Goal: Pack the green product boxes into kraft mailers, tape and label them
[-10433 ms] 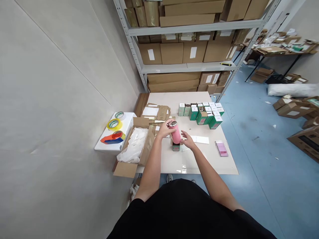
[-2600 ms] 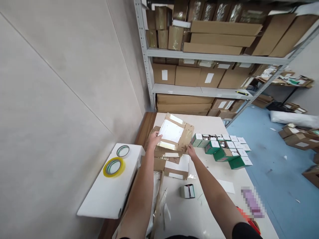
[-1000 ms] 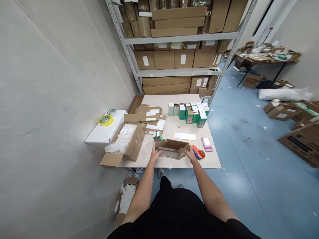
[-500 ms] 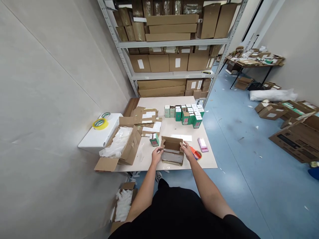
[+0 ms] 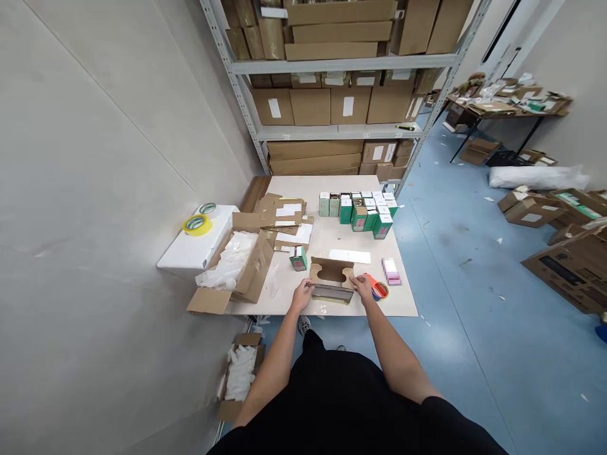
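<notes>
A small brown cardboard box stands near the front edge of the white table. My left hand grips its left end and my right hand grips its right end, fingers closed on the cardboard. One flap stands up at the back; a taped strip faces me. A single green-and-white carton stands just behind the box on the left. An orange tape dispenser lies right beside my right hand.
Several green-and-white cartons cluster at the table's far right. Flattened cardboard lies at the far left. An open box of white bags hangs off the left edge. Tape rolls sit on a white block. Shelving holds brown boxes.
The cardboard box was carried from the flat pile to the table's front edge. In the last half second both hands turned and pressed it lower, with the flap now up at the back.
</notes>
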Available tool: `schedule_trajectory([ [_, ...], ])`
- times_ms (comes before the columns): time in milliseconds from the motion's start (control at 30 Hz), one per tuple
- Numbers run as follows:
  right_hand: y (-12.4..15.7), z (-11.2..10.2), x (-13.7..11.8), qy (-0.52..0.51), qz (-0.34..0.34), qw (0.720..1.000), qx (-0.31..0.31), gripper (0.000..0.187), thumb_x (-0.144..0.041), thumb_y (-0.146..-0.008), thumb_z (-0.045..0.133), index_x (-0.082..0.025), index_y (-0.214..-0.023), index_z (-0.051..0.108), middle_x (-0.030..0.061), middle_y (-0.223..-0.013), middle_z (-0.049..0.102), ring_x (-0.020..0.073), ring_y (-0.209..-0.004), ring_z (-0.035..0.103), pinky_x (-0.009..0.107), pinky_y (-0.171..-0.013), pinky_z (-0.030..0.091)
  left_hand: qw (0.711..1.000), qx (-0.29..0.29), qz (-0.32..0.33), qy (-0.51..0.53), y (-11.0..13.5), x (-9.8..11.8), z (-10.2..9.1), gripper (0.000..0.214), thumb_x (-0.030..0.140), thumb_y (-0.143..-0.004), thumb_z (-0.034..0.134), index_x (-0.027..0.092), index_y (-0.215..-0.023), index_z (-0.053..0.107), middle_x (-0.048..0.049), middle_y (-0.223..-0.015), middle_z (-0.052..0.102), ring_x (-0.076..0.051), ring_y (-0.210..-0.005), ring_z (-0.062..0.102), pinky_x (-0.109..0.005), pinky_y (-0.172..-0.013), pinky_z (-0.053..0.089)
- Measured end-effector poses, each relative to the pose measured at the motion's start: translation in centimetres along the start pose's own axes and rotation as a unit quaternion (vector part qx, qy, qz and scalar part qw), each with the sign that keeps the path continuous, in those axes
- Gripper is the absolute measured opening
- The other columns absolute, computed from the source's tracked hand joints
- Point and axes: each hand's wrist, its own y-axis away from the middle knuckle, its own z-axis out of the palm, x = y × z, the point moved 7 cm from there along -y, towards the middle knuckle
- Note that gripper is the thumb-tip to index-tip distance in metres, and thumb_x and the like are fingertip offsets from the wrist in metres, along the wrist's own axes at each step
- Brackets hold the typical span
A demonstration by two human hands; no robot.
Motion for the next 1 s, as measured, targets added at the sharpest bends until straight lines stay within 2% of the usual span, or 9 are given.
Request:
schedule_trajectory([
  [167,1.1,-0.4,-0.6,-0.008,0.031,0.999,0.017,0.047,-0.059,-0.072,0.074,-0.022,-0.100,0.065,0.0106,-0.115,0.072,0.0262,-0.104,0.069,0.033,-0.078,0.057,0.990,0.056,-0.005,-0.129,-0.6,1.8,-0.5,0.019,0.031,-0.092,0.058,0.024,-0.109,0.064,-0.0078,-0.112,0.074,-0.026,-0.108,0.069,-0.039,-0.097,0.051],
  [267,1.9,0.3,-1.7,0.005,-0.007,0.999,-0.031,0.050,-0.059,-0.076,0.072,-0.023,-0.111,0.070,0.0112,-0.126,0.070,0.0279,-0.113,0.067,0.037,-0.089,0.057,0.980,0.082,-0.009,-0.179,-0.6,2.7,-0.3,0.029,0.029,-0.093,0.058,0.024,-0.121,0.062,-0.0101,-0.124,0.069,-0.027,-0.112,0.067,-0.038,-0.097,0.051],
  [367,2.8,0.8,-2.1,0.034,-0.045,0.996,-0.063,0.056,-0.053,-0.070,0.079,-0.023,-0.116,0.070,0.0116,-0.133,0.067,0.0302,-0.117,0.066,0.042,-0.097,0.055,0.974,0.087,-0.017,-0.210,-0.9,3.3,0.0,0.053,0.026,-0.092,0.058,0.025,-0.144,0.050,-0.0133,-0.150,0.053,-0.029,-0.124,0.062,-0.038,-0.097,0.052],
  [500,3.4,0.7,-1.2,0.073,-0.047,0.996,-0.028,0.066,-0.044,-0.065,0.079,-0.024,-0.127,0.064,0.0120,-0.129,0.067,0.0291,-0.105,0.069,0.046,-0.095,0.057,0.962,0.016,0.012,-0.273,-3.4,5.2,0.3,0.084,0.024,-0.085,0.068,0.031,-0.160,0.032,-0.0127,-0.173,0.016,-0.035,-0.137,0.053,-0.039,-0.095,0.053],
  [633,3.5,0.6,-1.1,0.111,-0.037,0.993,-0.012,0.088,-0.037,-0.068,0.075,-0.026,-0.150,0.047,0.0124,-0.134,0.062,0.0271,-0.100,0.070,0.044,-0.094,0.057,0.938,-0.094,0.038,-0.331,-6.6,6.8,0.4,0.102,0.030,-0.070,0.085,0.030,-0.159,0.037,-0.0139,-0.175,0.003,-0.043,-0.139,0.049,-0.044,-0.102,0.049],
  [733,3.5,0.6,-1.8,0.154,-0.048,0.987,-0.021,0.094,-0.032,-0.070,0.074,-0.027,-0.157,0.040,0.0129,-0.143,0.056,0.0255,-0.095,0.070,0.043,-0.097,0.055,0.939,-0.108,0.034,-0.326,-7.0,5.9,0.1,0.092,0.037,-0.071,0.086,0.030,-0.154,0.047,-0.0112,-0.176,0.004,-0.043,-0.140,0.047,-0.045,-0.107,0.046],
  [867,3.4,1.3,-2.3,0.209,-0.077,0.973,-0.055,0.080,-0.025,-0.077,0.069,-0.031,-0.154,0.048,0.0093,-0.147,0.055,0.0273,-0.110,0.065,0.040,-0.103,0.050,0.970,-0.060,-0.036,-0.234,-4.6,2.1,0.1,0.059,0.049,-0.087,0.068,0.032,-0.143,0.061,-0.0084,-0.173,0.022,-0.038,-0.138,0.053,-0.044,-0.109,0.045],
  [933,3.3,1.8,-1.9,0.240,-0.072,0.965,-0.073,0.069,-0.022,-0.079,0.066,-0.032,-0.147,0.057,0.0085,-0.145,0.057,0.0285,-0.119,0.062,0.039,-0.105,0.049,0.977,-0.048,-0.071,-0.193,-3.5,0.5,0.4,0.058,0.055,-0.092,0.060,0.033,-0.146,0.059,-0.0098,-0.170,0.029,-0.037,-0.138,0.054,-0.045,-0.109,0.045],
  [1000,3.2,2.3,-1.5,0.260,-0.062,0.960,-0.080,0.062,-0.020,-0.081,0.065,-0.031,-0.142,0.062,0.0086,-0.143,0.058,0.0284,-0.123,0.061,0.037,-0.106,0.048,0.978,-0.053,-0.085,-0.184,-3.0,-0.1,0.8,0.067,0.060,-0.089,0.062,0.032,-0.150,0.054,-0.0115,-0.170,0.029,-0.037,-0.141,0.051,-0.046,-0.111,0.044],
])
